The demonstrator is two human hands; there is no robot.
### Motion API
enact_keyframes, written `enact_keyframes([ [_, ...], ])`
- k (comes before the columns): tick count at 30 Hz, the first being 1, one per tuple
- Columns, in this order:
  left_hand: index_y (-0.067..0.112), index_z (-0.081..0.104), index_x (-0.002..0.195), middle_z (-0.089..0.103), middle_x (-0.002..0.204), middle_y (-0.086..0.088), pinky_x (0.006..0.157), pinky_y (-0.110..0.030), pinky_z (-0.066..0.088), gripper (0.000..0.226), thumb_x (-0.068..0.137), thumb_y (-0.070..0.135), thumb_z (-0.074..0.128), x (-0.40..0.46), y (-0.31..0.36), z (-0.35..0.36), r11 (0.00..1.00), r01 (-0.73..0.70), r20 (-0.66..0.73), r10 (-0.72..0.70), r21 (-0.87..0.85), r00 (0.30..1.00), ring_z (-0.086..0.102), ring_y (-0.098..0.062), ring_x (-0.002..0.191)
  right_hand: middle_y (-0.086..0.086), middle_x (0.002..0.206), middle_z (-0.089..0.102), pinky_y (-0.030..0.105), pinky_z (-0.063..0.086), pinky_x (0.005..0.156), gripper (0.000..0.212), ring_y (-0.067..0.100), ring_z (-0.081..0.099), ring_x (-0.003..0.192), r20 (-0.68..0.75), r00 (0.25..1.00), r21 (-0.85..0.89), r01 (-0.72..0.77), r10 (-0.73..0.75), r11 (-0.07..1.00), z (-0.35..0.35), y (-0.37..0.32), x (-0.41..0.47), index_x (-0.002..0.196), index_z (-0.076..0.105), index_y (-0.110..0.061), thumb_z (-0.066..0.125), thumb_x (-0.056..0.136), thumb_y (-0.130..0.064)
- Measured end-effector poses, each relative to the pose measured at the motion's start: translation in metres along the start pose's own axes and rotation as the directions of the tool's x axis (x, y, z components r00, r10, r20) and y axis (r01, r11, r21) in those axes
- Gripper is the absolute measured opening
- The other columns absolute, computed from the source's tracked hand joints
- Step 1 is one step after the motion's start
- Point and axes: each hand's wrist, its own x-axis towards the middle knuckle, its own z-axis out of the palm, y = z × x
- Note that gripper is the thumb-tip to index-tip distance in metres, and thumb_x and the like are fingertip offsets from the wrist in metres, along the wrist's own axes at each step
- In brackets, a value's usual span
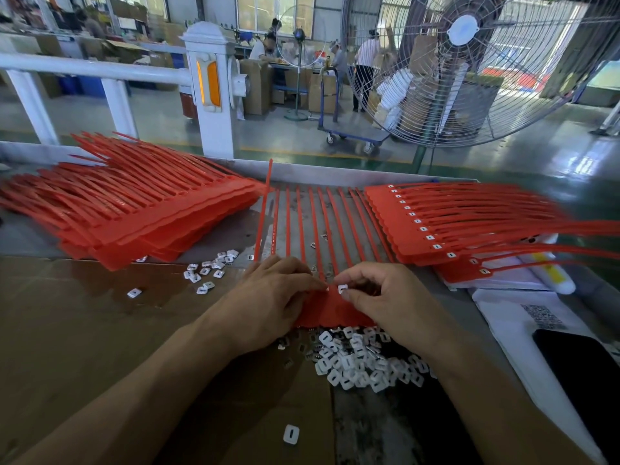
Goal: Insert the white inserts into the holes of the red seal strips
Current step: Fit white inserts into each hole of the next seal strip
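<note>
A sheet of joined red seal strips point(330, 308) lies in front of me, its tails running away across the table. My left hand point(273, 297) rests on the sheet's left part, fingertips at its head edge. My right hand point(385, 293) pinches a white insert point(342, 289) right at the sheet's head row. A heap of loose white inserts point(362, 360) lies just below the sheet, between my wrists. A smaller scatter of inserts point(209, 270) lies to the left.
A stack of red strips without inserts point(134, 209) lies at the left. A stack with white inserts fitted point(436, 223) sits at the right. A black phone point(580, 374) on white paper is at the far right. A big fan point(469, 62) stands behind the table.
</note>
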Motion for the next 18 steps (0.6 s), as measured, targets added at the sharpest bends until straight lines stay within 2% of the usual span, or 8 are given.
enact_keyframes([
  [3, 0.046, 0.053, 0.139, 0.047, 0.135, 0.018, 0.111, -0.033, 0.031, 0.040, 0.103, 0.029, 0.046, 0.000, 0.000, 0.000, 1.000, -0.002, -0.004, 0.002, -0.005, 1.000, 0.036, -0.006, 0.128, -0.017, 0.094, 0.075, 0.026, 0.057, 0.083, 0.018, -0.001, 0.069, 0.089, -0.017, 1.000, 0.000, -0.003, 0.003, 1.000, 0.001, 0.002, 0.001, 0.105, 0.078, -0.036, 0.075, 0.094, -0.022],
  [6, 0.046, 0.053, 0.138, 0.047, 0.135, 0.018, 0.110, -0.032, 0.030, 0.039, 0.103, 0.031, 0.045, 0.000, -0.001, 0.001, 1.000, -0.003, -0.006, 0.003, -0.011, 1.000, 0.035, -0.005, 0.128, -0.025, 0.094, 0.074, 0.025, 0.057, 0.079, 0.013, -0.005, 0.069, 0.087, -0.055, 0.998, -0.007, -0.008, 0.007, 1.000, 0.003, 0.004, 0.002, 0.103, 0.076, -0.040, 0.073, 0.095, -0.031],
  [9, 0.047, 0.053, 0.138, 0.047, 0.134, 0.018, 0.110, -0.034, 0.031, 0.039, 0.103, 0.032, 0.045, 0.000, -0.002, 0.001, 1.000, -0.005, -0.011, 0.005, -0.010, 1.000, 0.036, -0.004, 0.127, -0.022, 0.085, 0.074, 0.020, 0.052, 0.065, 0.009, 0.000, 0.070, 0.072, -0.118, 0.993, 0.003, 0.003, -0.003, 1.000, 0.005, 0.006, 0.003, 0.096, 0.074, -0.042, 0.070, 0.096, -0.035],
  [13, 0.046, 0.054, 0.138, 0.048, 0.134, 0.019, 0.111, -0.034, 0.031, 0.038, 0.103, 0.035, 0.043, 0.000, -0.003, 0.002, 1.000, -0.004, -0.006, 0.004, -0.015, 1.000, 0.036, -0.005, 0.128, -0.011, 0.077, 0.075, 0.012, 0.045, 0.047, 0.017, 0.006, 0.067, 0.058, -0.210, 0.977, 0.092, -0.019, 0.038, 0.996, 0.008, 0.009, 0.008, 0.086, 0.073, -0.033, 0.069, 0.098, -0.022],
  [16, 0.044, 0.053, 0.139, 0.047, 0.135, 0.020, 0.111, -0.033, 0.030, 0.038, 0.104, 0.035, 0.044, 0.001, -0.003, 0.002, 1.000, 0.002, -0.011, -0.003, -0.009, 1.000, 0.036, -0.004, 0.128, -0.014, 0.071, 0.073, 0.011, 0.044, 0.047, 0.015, 0.003, 0.066, 0.054, -0.289, 0.954, 0.110, -0.045, 0.075, 0.993, 0.008, 0.009, 0.012, 0.083, 0.072, -0.030, 0.072, 0.096, -0.021],
  [18, 0.041, 0.052, 0.141, 0.047, 0.136, 0.020, 0.112, -0.031, 0.029, 0.038, 0.104, 0.034, 0.044, 0.001, -0.003, 0.003, 1.000, 0.009, -0.018, -0.009, -0.001, 1.000, 0.036, -0.004, 0.128, -0.018, 0.072, 0.071, 0.013, 0.045, 0.052, 0.013, -0.001, 0.065, 0.059, -0.295, 0.951, 0.083, -0.071, 0.093, 0.994, 0.007, 0.010, 0.014, 0.082, 0.072, -0.032, 0.074, 0.094, -0.027],
])
